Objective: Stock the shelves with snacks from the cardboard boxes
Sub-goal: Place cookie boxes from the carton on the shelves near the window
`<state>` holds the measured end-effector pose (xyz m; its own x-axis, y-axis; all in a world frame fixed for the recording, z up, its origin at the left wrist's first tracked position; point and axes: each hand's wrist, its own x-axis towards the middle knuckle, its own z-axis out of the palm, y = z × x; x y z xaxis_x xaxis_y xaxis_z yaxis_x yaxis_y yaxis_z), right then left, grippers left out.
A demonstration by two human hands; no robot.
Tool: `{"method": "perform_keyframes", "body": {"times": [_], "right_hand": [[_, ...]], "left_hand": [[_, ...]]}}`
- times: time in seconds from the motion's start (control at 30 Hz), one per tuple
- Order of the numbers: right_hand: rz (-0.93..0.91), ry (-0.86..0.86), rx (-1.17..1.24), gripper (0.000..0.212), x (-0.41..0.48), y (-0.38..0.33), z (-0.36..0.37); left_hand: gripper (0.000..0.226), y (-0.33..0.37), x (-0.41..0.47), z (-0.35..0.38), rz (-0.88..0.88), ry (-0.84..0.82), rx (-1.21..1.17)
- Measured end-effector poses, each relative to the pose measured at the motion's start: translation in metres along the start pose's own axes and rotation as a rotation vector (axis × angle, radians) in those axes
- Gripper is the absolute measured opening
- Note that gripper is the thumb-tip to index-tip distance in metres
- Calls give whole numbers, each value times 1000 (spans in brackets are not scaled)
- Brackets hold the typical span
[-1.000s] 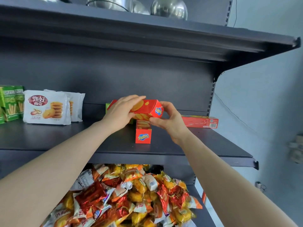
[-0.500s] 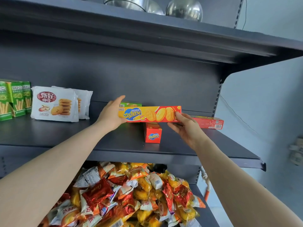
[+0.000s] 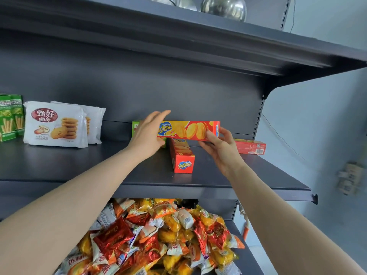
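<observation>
Zecheese box (image 3: 190,130) faces outward, for display I judge; my right hand (image 3: 222,151) pinches its right end, left hand (image 3: 147,135) steadies it, fingers straight.

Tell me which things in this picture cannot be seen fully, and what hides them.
Head view, all:
Green box: mostly behind the left hand and the held Zecheese box.
Green stick boxes: cut by the left edge.
Metal bowls: cut by the top edge.
Pale object on the wall: too blurred to name.
</observation>
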<state>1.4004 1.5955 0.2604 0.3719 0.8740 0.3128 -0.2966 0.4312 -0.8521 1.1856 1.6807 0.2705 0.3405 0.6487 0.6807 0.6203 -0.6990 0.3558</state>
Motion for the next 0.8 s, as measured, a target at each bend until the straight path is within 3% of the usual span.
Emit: {"method": "perform_keyframes", "body": {"times": [0.13, 0.33, 0.47, 0.67, 0.8], "right_hand": [[-63, 49, -2, 49, -1, -2, 2], [-152, 32, -365, 73, -2, 3, 10], [-166, -9, -470, 64, -4, 5, 11], [-154, -50, -549, 50, -9, 4, 6], [-155, -88, -537, 55, -11, 6, 4]], "left_hand": [[86, 24, 11, 9, 113, -26, 31], [73, 48, 20, 27, 203, -57, -68], [61, 47, 21, 33, 197, -21, -128], [59, 37, 18, 36, 214, -55, -179], [58, 33, 16, 37, 228, -63, -167]]}}
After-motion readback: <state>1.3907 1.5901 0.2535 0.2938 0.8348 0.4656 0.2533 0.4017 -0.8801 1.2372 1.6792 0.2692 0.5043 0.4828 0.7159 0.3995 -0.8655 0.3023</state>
